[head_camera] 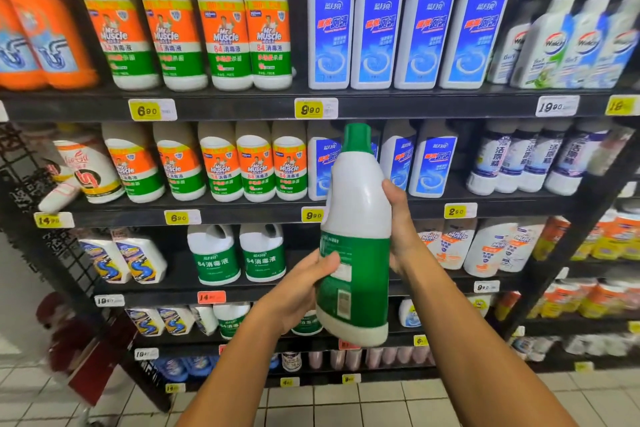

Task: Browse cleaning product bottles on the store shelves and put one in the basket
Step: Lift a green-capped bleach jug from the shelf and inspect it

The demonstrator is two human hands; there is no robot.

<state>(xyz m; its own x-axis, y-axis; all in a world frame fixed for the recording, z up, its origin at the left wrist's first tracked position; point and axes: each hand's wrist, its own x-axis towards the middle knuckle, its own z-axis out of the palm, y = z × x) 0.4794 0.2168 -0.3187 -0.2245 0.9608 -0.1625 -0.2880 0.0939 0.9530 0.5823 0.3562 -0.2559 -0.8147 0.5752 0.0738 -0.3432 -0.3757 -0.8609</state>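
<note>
A person stands before black store shelves (242, 107) and holds a white bottle (356, 236) with a green cap and green label upright, slightly tilted, in mid-air in front of the second and third shelves. The left hand (304, 291) cups the lower label, thumb pressed on the front; the right hand (398, 229) wraps the shoulder from the far side. Each grip is curled round the bottle, neither spread. The label's back panel faces the viewer; its small print and what looks like a barcode are too blurred to read.

The step in hand appears to be inspection. To do it well, the lower hand should bear the weight while the upper hand turns the bottle about its long axis, keeping the cap up. The basket is not clearly in view; a red object (79, 350) at lower left may be it, though this cannot be confirmed.

Legible writing: "Mr Muscle" with "84消毒液" on the orange-and-green bottles (221, 31) of the top two shelves; "84消毒液" on squat green-labelled jugs (216, 256) on the third shelf; "Walch" on bottles (554, 45) at upper right. The blue-labelled white bottles (377, 35) carry Chinese script, not surely readable. Price tags (149, 110) show 6.90, 9.90, 19.90, 14.90 and 2.90.
</note>
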